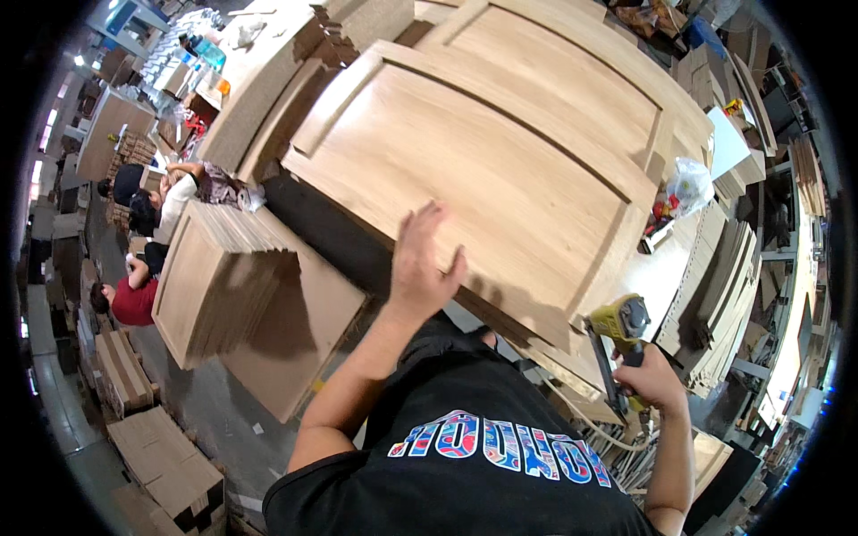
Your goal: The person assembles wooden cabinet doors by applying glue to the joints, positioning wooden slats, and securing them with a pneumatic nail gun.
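A pale framed wood panel point(483, 179) lies in front of me, with a raised border strip around a flat middle. My left hand point(424, 266) is over its near edge, fingers spread and holding nothing; whether it touches the wood I cannot tell. At the panel's near right corner, my right hand point(652, 380) grips the handle of a yellow-green nail gun point(621, 320). A pale air hose point(585, 415) curves below the gun. Behind the first panel lies a second framed panel point(559, 80), partly covered by it.
Left of me stands a stack of framed panels point(188, 286) on a board. Beyond it, several people sit, one in a red shirt point(136, 299). Flat cardboard point(165, 456) is piled at lower left. A clear plastic bag point(690, 188) and stacked wood strips point(719, 286) are at right.
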Available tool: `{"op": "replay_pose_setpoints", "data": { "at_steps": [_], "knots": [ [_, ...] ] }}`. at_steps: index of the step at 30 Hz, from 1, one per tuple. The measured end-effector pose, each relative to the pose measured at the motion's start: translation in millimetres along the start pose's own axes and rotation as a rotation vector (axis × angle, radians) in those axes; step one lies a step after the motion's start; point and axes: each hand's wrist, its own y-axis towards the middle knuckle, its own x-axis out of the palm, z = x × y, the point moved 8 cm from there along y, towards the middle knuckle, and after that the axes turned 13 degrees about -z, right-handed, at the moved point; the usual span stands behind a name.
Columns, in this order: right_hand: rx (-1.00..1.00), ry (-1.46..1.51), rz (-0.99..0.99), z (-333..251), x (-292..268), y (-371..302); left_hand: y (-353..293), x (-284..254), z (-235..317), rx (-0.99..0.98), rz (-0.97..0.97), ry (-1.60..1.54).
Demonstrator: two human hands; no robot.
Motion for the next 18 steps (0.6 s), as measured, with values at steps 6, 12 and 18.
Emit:
{"op": "replay_pose_setpoints", "data": {
  "at_steps": [6, 12, 18],
  "knots": [
    [0.111, -0.003, 0.151, 23.2, -7.6, -11.1, 91.0, -130.8, -208.0, -0.062, 0.228, 0.160],
    [-0.113, 0.331, 0.466, -82.4, 89.0, -20.0, 138.8, -199.2, -521.6, -0.709, -0.021, 0.487],
    [-0.240, 0.496, 0.410, -147.3, 160.9, -13.6, 131.1, -192.4, -610.8, -0.981, -0.165, 0.360]
  ]
}}
